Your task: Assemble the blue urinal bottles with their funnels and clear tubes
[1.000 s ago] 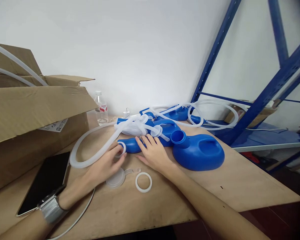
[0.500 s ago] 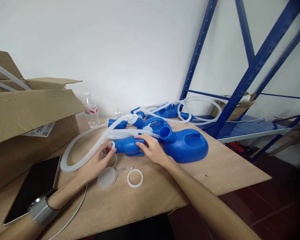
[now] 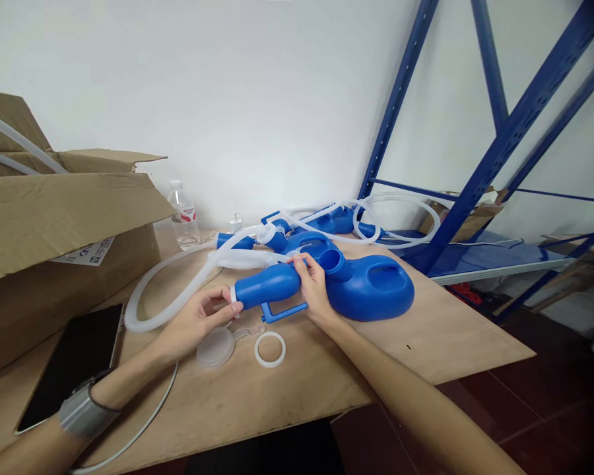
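Observation:
A blue plastic tube-shaped piece (image 3: 270,285) with a hinged blue loop handle (image 3: 284,313) is held slightly tilted over the table. My right hand (image 3: 314,287) grips its right end, fingers on top. My left hand (image 3: 205,311) pinches a white ring (image 3: 233,295) at the piece's left end; whether the ring is fully seated I cannot tell. Just right of my right hand stands a blue jug-like bottle (image 3: 371,288) with an uncovered round mouth (image 3: 332,261). Below the held piece lie a translucent cap with a strap (image 3: 215,347) and a loose white ring (image 3: 270,349).
Behind are more blue bottles (image 3: 344,220) and coiled translucent hose (image 3: 141,310). To the left stand an open cardboard box (image 3: 69,224), a black tablet (image 3: 72,363) and a water bottle (image 3: 185,221). A blue metal shelf (image 3: 495,254) rises right of the wooden table (image 3: 455,323).
The blue piece has been lifted and turned, so its handle now hangs toward me. My right hand has shifted to its right end; my left hand stays at the white ring.

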{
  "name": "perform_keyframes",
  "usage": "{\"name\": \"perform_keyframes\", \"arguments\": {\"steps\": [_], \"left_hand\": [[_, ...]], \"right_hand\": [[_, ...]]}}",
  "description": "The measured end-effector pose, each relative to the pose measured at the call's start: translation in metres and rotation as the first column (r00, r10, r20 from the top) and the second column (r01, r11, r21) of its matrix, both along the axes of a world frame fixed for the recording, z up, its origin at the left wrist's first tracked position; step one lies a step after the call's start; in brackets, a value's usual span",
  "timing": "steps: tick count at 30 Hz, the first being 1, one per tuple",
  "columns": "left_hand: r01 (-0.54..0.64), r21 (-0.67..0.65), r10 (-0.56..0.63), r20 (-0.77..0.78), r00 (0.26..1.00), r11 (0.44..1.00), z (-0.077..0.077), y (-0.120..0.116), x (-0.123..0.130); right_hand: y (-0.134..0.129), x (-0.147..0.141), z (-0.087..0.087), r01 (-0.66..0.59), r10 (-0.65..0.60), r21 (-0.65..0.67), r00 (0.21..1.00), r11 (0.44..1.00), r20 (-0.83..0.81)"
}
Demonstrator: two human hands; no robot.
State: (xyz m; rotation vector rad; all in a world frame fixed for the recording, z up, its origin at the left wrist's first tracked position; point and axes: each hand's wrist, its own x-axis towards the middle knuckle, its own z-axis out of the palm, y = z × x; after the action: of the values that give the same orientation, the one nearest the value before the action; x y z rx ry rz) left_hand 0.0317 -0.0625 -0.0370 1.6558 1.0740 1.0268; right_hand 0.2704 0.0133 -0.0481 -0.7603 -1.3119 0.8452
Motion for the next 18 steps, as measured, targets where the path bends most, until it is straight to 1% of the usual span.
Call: {"name": "perform_keyframes", "arguments": {"steps": [3, 5, 8, 10, 12, 14, 16, 18], "left_hand": [[0.043, -0.039, -0.038, 0.107, 0.994, 0.998, 0.002, -0.003, 0.0], [0.036, -0.031, -0.031, 0.142, 0.989, 0.999, 0.004, -0.005, 0.001], [-0.039, 0.018, 0.036, 0.169, 0.985, 0.999, 0.006, -0.006, 0.001], [-0.102, 0.078, 0.087, 0.174, 0.981, 0.992, 0.007, -0.006, -0.001], [-0.159, 0.139, 0.132, 0.186, 0.974, 0.978, 0.008, -0.005, -0.003], [-0.195, 0.166, 0.161, 0.202, 0.966, 0.967, 0.009, -0.004, -0.004], [-0.214, 0.146, 0.18, 0.215, 0.96, 0.966, 0.011, -0.004, -0.003], [-0.222, 0.098, 0.195, 0.224, 0.955, 0.97, 0.012, -0.005, 0.0]], "right_hand": [[0.002, 0.0, 0.001, -0.056, 0.052, -0.047, 0.996, 0.997, -0.077], [0.001, 0.001, 0.003, -0.08, 0.077, -0.044, 0.996, 0.996, -0.055], [-0.004, 0.003, 0.005, -0.089, 0.089, -0.009, 0.995, 0.996, 0.038], [-0.007, 0.003, 0.005, -0.114, 0.115, -0.023, 0.991, 0.993, 0.068], [-0.009, 0.002, 0.003, -0.164, 0.17, -0.092, 0.984, 0.982, 0.059], [-0.01, -0.001, 0.002, -0.23, 0.237, -0.192, 0.971, 0.954, 0.014], [-0.012, -0.004, 0.002, -0.293, 0.292, -0.262, 0.955, 0.92, -0.044], [-0.014, -0.007, 0.003, -0.322, 0.31, -0.285, 0.947, 0.903, -0.085]]}}
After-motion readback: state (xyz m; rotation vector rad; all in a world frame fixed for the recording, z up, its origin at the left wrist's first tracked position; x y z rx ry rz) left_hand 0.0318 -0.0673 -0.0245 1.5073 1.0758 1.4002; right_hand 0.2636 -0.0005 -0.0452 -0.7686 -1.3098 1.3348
